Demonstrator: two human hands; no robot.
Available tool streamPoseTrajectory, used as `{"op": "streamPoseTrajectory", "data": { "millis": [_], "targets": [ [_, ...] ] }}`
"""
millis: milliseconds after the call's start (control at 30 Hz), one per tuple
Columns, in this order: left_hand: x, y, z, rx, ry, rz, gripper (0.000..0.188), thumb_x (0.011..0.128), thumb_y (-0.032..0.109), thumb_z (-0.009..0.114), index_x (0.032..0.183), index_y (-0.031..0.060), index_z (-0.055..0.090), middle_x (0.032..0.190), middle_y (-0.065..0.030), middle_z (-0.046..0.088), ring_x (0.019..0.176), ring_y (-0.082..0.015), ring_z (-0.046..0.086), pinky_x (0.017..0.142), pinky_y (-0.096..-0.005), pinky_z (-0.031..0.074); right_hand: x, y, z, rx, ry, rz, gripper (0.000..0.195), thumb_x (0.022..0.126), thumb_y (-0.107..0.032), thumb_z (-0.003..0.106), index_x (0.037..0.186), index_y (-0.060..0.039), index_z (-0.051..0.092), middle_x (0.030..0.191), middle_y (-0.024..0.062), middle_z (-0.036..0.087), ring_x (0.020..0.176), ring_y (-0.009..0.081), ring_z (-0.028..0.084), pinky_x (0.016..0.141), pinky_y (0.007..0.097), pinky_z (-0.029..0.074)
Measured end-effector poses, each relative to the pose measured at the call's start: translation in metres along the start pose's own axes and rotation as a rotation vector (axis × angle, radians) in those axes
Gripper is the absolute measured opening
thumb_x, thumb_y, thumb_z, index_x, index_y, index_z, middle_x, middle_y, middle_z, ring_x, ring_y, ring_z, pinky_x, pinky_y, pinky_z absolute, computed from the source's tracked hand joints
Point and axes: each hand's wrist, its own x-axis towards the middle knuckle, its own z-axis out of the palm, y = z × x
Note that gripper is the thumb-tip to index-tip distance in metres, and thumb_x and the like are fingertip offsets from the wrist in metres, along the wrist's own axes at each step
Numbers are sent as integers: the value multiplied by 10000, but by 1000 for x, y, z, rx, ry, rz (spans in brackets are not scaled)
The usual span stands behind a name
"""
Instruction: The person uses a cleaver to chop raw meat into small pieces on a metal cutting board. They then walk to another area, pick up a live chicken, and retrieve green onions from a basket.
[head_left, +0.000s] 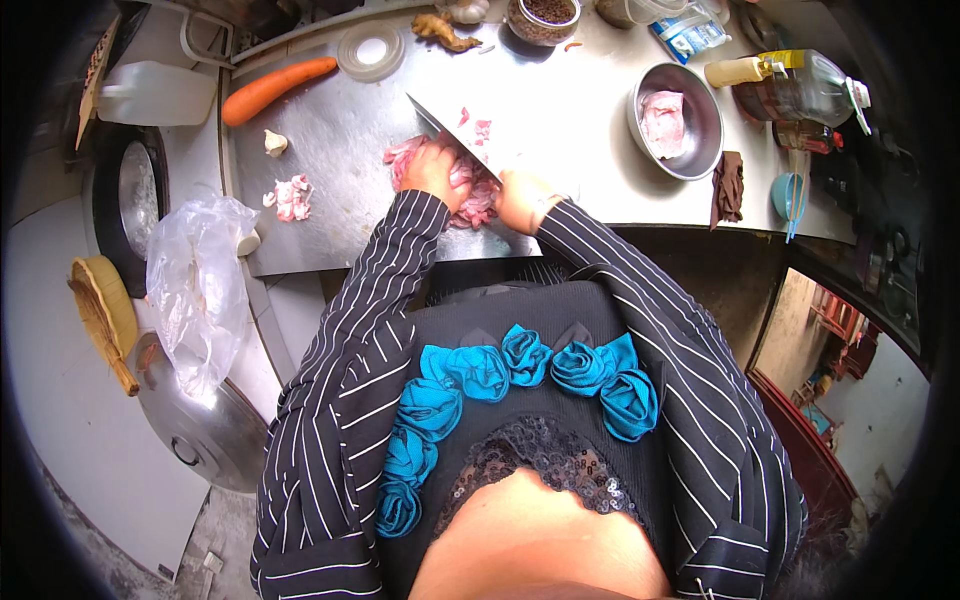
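On the metal worktop (337, 180) lies a pile of raw, pinkish sliced meat (474, 201). My left hand (431, 171) presses down on the pile with its fingers bent over it. My right hand (521, 201) grips a kitchen knife (454, 139), its handle hidden in the fist. The blade slants up and to the left over the meat, close beside my left fingers. A few small meat scraps (477, 129) lie just beyond the blade. A separate heap of pale, fatty pieces (291, 198) sits to the left.
A carrot (279, 90), a garlic clove (275, 142), a round lid (370, 51) and ginger (444, 31) lie left and behind. At right stand a steel bowl (709, 157) with a meat piece (662, 124), a brown cloth (727, 189) and an oil bottle (802, 88). A plastic bag (199, 285) hangs near the left edge.
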Motion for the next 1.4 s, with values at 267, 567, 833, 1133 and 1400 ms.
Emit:
{"op": "streamPoseTrajectory", "data": {
  "millis": [267,567,833,1133,1400],
  "targets": [
    [2,-1,-6,43,-42,-16,473,648,205,754,1072,47,619,1113,-177,586,1076,-353,536,946,-415,430,59,-6,14,-180,-361,413,248,777,-135,564,937,33,651,875,268,654,852,392,656,771,437,524],
    [-9,13,-35,-66,103,101,427,649,175,782,1041,69,649,1124,-125,573,1057,-322,552,936,-404,453,0,5,-19,-90,-100,297,209,790,-140,553,868,35,636,800,269,638,795,400,644,760,449,513],
    [-14,-7,-20,-38,58,65,356,645,142,711,980,35,655,1059,-148,607,1022,-336,566,925,-407,453,-55,1,-11,-166,-287,328,189,803,-129,559,921,-7,644,795,230,648,790,374,650,756,438,511],
    [-11,-9,-12,28,23,22,388,643,132,735,1012,44,653,1132,-172,583,1074,-355,543,937,-415,448,-34,8,17,-216,-246,349,160,795,-102,538,876,8,622,756,249,634,750,396,646,707,447,517],
    [-7,-6,-14,47,-7,9,474,626,139,766,1076,58,640,1153,-175,567,1088,-354,524,938,-421,443,7,14,36,-267,-233,314,167,785,-112,552,868,0,643,740,244,641,715,378,661,653,446,527]
  ]
}}
